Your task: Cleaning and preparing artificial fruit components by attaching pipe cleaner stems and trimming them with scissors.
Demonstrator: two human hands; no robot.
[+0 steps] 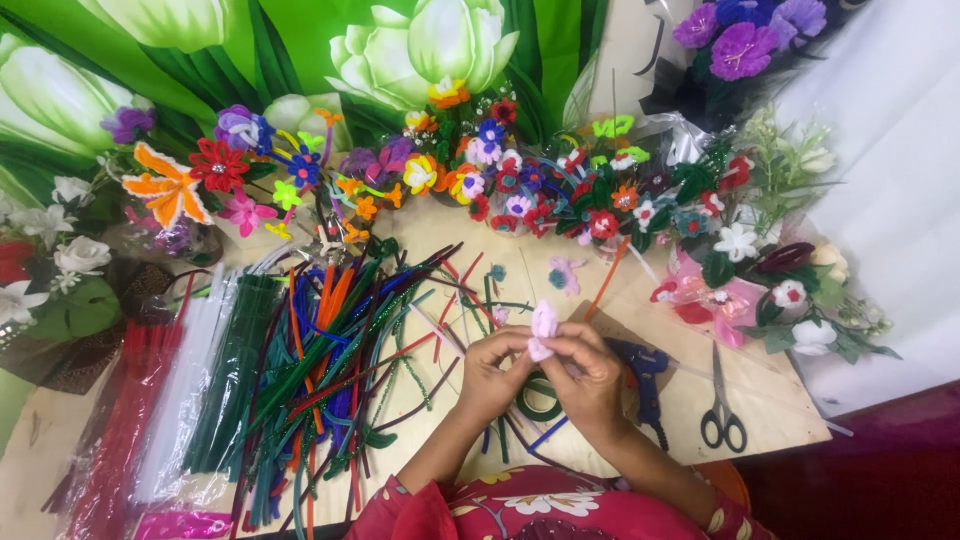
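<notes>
Two hands, left hand (497,372) and right hand (588,368), both pinched on pink pipe-cleaner flower (543,330) above worktop (770,400); petal shaping under way, steady fingertip twisting needed

Single head cam, looking steeply down from above the person at 6 o'clock, facing 12 toward the green floral backdrop (300,50). Mid-range: whole wooden table (770,400) in frame. No second view.

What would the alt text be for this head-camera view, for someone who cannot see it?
Both hands, left hand and right hand, hold a small pink fuzzy flower piece above a wooden table. Piled colourful pipe cleaners lie left, scissors right, and finished craft flowers behind.
</notes>
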